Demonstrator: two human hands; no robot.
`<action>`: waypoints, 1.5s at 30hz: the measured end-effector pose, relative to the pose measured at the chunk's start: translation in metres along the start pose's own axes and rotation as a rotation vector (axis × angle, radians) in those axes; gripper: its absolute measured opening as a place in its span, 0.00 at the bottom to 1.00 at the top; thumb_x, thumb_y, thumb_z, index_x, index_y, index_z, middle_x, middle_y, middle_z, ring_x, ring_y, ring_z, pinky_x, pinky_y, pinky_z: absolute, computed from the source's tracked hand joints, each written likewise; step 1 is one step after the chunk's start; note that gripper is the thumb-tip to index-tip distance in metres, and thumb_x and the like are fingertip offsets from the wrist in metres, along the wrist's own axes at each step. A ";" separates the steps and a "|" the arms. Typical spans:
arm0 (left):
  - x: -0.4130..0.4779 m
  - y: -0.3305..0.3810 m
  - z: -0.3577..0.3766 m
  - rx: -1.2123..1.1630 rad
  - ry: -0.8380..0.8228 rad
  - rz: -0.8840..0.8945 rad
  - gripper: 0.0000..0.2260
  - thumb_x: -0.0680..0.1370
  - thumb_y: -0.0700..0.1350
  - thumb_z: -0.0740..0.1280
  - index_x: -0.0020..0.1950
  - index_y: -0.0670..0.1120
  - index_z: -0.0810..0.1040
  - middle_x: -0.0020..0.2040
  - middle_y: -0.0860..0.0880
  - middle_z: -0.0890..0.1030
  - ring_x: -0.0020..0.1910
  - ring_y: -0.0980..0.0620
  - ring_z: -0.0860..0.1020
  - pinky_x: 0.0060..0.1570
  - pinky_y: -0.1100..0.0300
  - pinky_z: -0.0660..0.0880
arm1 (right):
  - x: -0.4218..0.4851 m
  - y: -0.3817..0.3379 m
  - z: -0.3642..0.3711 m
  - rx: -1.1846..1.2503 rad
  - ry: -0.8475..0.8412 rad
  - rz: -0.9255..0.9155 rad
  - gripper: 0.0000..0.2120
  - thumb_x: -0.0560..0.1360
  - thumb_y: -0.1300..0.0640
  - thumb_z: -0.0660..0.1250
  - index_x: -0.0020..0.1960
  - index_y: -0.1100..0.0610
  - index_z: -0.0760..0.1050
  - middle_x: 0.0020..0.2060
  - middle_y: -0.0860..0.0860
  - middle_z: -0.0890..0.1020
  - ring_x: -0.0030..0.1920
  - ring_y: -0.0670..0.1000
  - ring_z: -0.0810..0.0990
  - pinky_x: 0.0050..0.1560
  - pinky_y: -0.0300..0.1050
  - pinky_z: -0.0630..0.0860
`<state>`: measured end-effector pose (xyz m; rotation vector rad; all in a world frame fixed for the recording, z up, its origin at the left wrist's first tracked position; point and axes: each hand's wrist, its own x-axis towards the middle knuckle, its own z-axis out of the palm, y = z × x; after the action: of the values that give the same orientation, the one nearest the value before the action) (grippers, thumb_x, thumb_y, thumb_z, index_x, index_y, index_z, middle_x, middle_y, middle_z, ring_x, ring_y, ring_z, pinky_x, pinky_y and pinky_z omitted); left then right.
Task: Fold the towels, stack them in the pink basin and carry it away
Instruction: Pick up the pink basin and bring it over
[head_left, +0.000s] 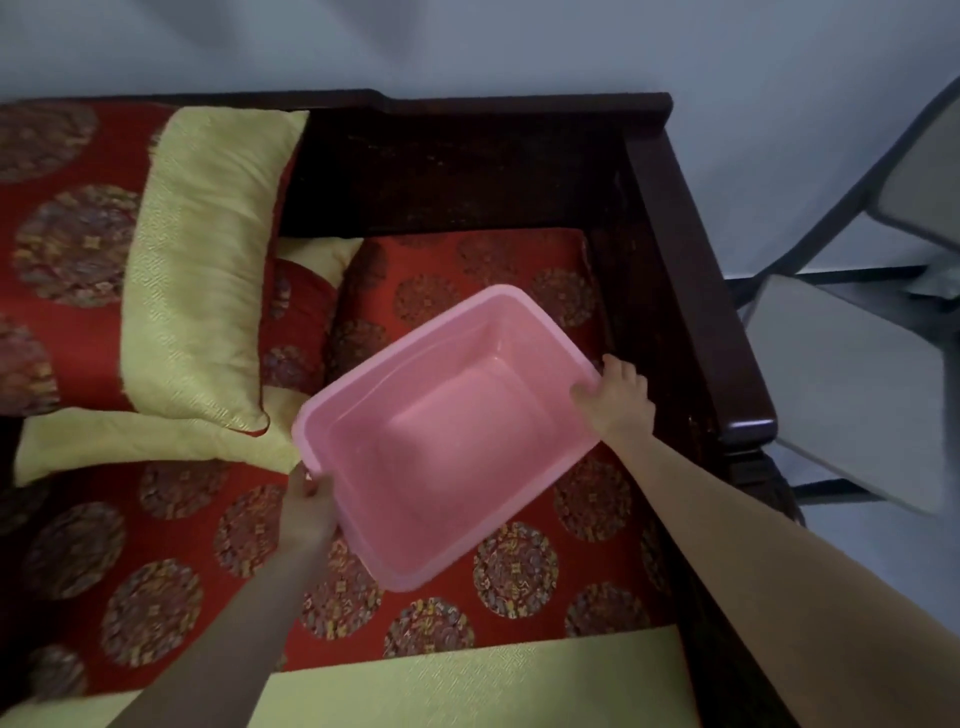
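Red medallion-patterned sofa cushions (171, 545) fill the frame, a dark wooden armrest (696, 291) at right. At centre, over the seat, an empty pink basin (457, 415) faces mouth-up, its long axis running lower left to upper right. The left hand (309, 499) grips its lower-left rim, the right hand (618, 397) its upper-right rim, fingers curled round. Keeping both ends level should let it land flat, ready for loading
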<state>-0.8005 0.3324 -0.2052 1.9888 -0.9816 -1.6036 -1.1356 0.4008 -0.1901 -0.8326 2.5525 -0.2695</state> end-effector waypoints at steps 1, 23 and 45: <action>0.003 -0.003 -0.005 0.004 -0.008 -0.008 0.18 0.78 0.47 0.63 0.68 0.51 0.69 0.55 0.44 0.80 0.53 0.41 0.79 0.54 0.39 0.76 | 0.000 0.002 0.004 -0.006 -0.065 0.019 0.32 0.74 0.48 0.63 0.74 0.58 0.57 0.71 0.58 0.65 0.70 0.60 0.63 0.66 0.59 0.65; -0.117 0.032 -0.165 0.040 0.038 0.442 0.12 0.74 0.41 0.64 0.57 0.46 0.69 0.45 0.50 0.76 0.46 0.47 0.77 0.48 0.50 0.75 | -0.180 -0.041 -0.102 0.186 -0.065 -0.175 0.13 0.71 0.60 0.69 0.54 0.55 0.73 0.48 0.58 0.78 0.46 0.58 0.76 0.45 0.49 0.70; -0.147 0.006 -0.672 0.085 0.531 0.510 0.10 0.72 0.40 0.65 0.53 0.41 0.73 0.47 0.46 0.76 0.45 0.46 0.75 0.45 0.54 0.72 | -0.489 -0.436 0.038 0.473 -0.162 -0.436 0.13 0.69 0.62 0.70 0.51 0.57 0.70 0.45 0.57 0.75 0.37 0.53 0.73 0.35 0.44 0.70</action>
<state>-0.1715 0.3571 0.0734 1.8616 -1.2099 -0.7256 -0.5410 0.3432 0.0824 -1.1480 2.0081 -0.8620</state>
